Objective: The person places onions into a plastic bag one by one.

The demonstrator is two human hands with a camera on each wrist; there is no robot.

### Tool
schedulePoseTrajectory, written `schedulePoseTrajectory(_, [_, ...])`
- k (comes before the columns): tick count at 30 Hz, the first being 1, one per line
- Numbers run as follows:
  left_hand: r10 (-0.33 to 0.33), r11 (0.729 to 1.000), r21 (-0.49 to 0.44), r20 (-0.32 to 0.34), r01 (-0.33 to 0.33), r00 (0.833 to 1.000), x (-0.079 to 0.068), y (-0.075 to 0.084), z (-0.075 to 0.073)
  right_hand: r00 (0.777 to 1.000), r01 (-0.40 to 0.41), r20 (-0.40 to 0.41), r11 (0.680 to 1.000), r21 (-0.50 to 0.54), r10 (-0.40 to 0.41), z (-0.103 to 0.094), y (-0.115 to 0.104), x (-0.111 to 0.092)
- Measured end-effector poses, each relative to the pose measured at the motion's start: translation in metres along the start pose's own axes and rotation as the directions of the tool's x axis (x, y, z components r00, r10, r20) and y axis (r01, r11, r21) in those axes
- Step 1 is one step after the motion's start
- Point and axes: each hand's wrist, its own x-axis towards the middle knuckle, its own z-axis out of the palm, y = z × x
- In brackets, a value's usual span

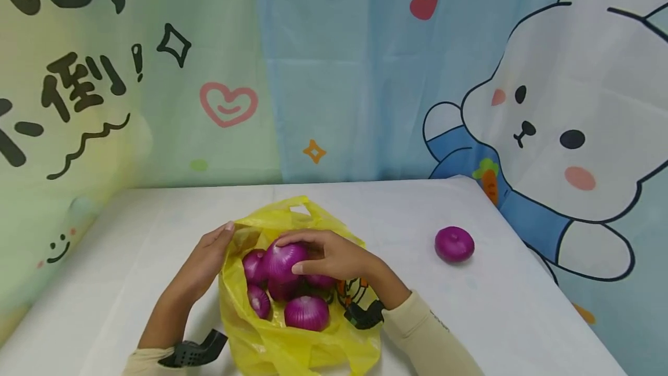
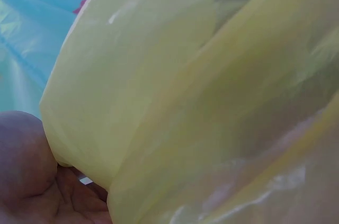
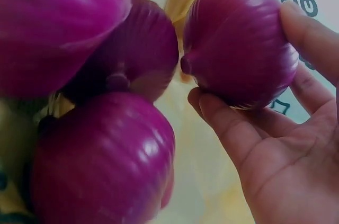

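A yellow plastic bag [image 1: 271, 350] stands wide at its mouth on the white table, with several purple onions [image 1: 306, 313] inside. My right hand [image 1: 334, 255] grips one large onion [image 1: 283, 260] at the top of the pile; in the right wrist view, thumb and fingers curl round this onion [image 3: 241, 46], beside the others. At the bag's left rim, my left hand [image 1: 204, 260] holds the plastic. The left wrist view shows the thumb [image 2: 24, 155] against the bag [image 2: 122, 86], with part of the fingers behind the film.
A single purple onion [image 1: 454, 244] lies on the white tabletop [image 1: 522, 312], to the right of the bag. Behind the table hangs a printed curtain [image 1: 334, 74] with a cartoon rabbit. Black wrist devices [image 1: 195, 350] sit on both forearms.
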Motion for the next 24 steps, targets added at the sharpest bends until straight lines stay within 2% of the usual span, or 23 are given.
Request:
schedulePoseTrajectory(6, [0.028,0.999,-0.019,-0.008,-0.028,1.000,-0.003,0.002,-0.001,1.000,-0.002,-0.019,0.995,-0.097,0.000,0.001,-0.001,0.030])
schedulePoseTrajectory(10, [0.044,0.999,-0.023,-0.010,-0.044,0.999,-0.003,0.004,-0.001,0.996,-0.033,-0.089,0.994,-0.104,0.024,-0.001,0.000,0.047])
schedulePoseTrajectory(16, [0.047,0.999,-0.018,-0.014,-0.048,0.999,-0.003,0.005,-0.002,0.983,-0.112,-0.160,0.983,-0.146,0.088,0.000,0.009,0.052])
schedulePoseTrajectory(24, [0.038,0.999,-0.032,-0.007,-0.038,0.999,-0.004,0.005,-0.004,0.969,-0.211,-0.180,0.947,-0.241,0.170,0.003,0.017,0.050])
